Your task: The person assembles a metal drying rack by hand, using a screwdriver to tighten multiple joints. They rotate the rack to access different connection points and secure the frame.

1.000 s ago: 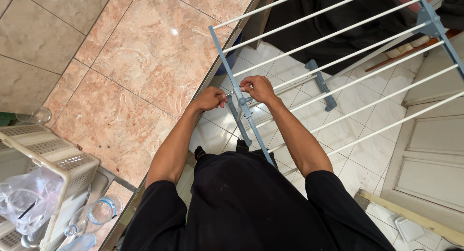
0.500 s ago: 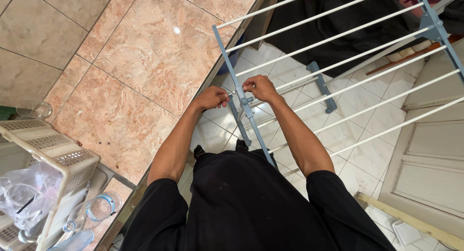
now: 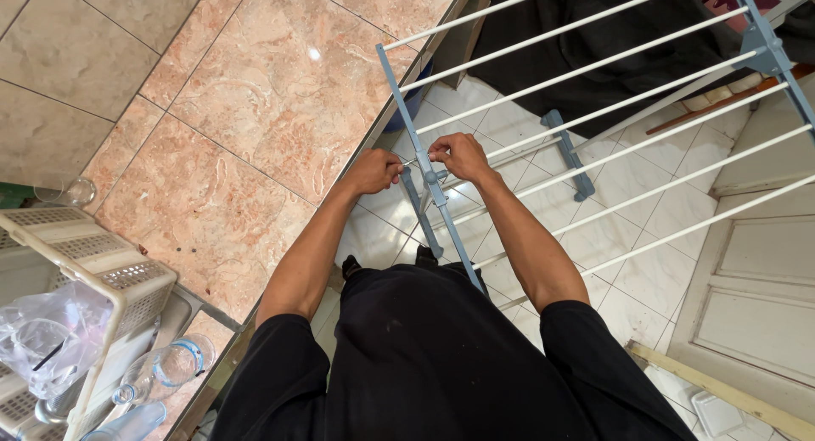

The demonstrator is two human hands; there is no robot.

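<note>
Pinching the drying rack's (image 3: 594,110) blue-grey end bar (image 3: 424,165), my left hand (image 3: 373,169) and right hand (image 3: 461,157) have fingers curled together on it.

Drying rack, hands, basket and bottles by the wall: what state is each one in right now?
Drying rack: unfolded, rods bare.
Left hand: closed, pinching something small at the rack's frame.
Right hand: closed, at the same spot.
White basket: upright, holding a clear plastic bag.
Clear bottle: lying on its side.
</note>
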